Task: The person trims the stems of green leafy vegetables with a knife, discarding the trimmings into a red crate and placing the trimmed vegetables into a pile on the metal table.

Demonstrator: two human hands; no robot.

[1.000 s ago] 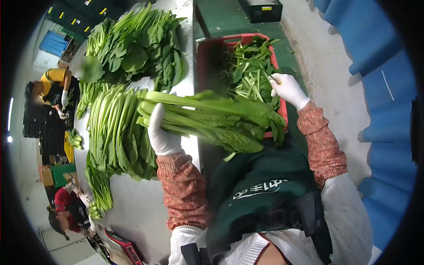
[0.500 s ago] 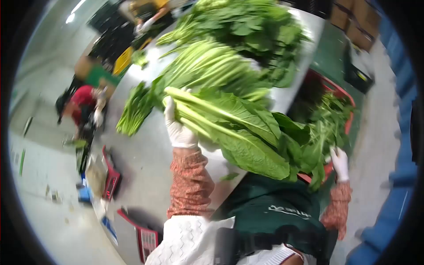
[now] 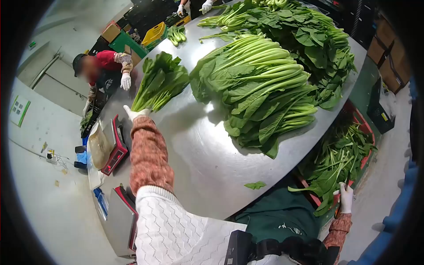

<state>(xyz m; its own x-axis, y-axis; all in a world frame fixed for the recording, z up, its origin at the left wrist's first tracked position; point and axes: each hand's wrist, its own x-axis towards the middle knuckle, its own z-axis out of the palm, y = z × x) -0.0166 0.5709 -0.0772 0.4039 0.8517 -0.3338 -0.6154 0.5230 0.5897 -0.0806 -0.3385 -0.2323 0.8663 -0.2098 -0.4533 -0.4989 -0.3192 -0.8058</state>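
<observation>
My left hand (image 3: pixel 136 113), in a white glove, is at the stem ends of a bunch of leafy greens (image 3: pixel 164 81) on the metal table. Its thumb is spread away from the stems; the other fingers are partly hidden. My right hand (image 3: pixel 346 198), also gloved, is closed low beside a red crate (image 3: pixel 367 126) of loose leafy greens (image 3: pixel 340 154). A thin dark object shows at its fingers, too small to name. A large pile of long-stemmed greens (image 3: pixel 269 84) lies mid-table, its pale stems toward the right.
More greens (image 3: pixel 318 44) cover the table's far end. Two red scales (image 3: pixel 117 152) line the left edge. A co-worker in red (image 3: pixel 108 62) stands at the left; another person's gloved hands (image 3: pixel 206 6) show at the back. A black crate (image 3: pixel 380 106) stands right; one loose leaf (image 3: pixel 255 185) lies near me.
My left hand has moved away and left with the bunch it gripped, now laid with the leaves pointing away, and its thumb has spread. My view has shifted. My right hand stays by the crate.
</observation>
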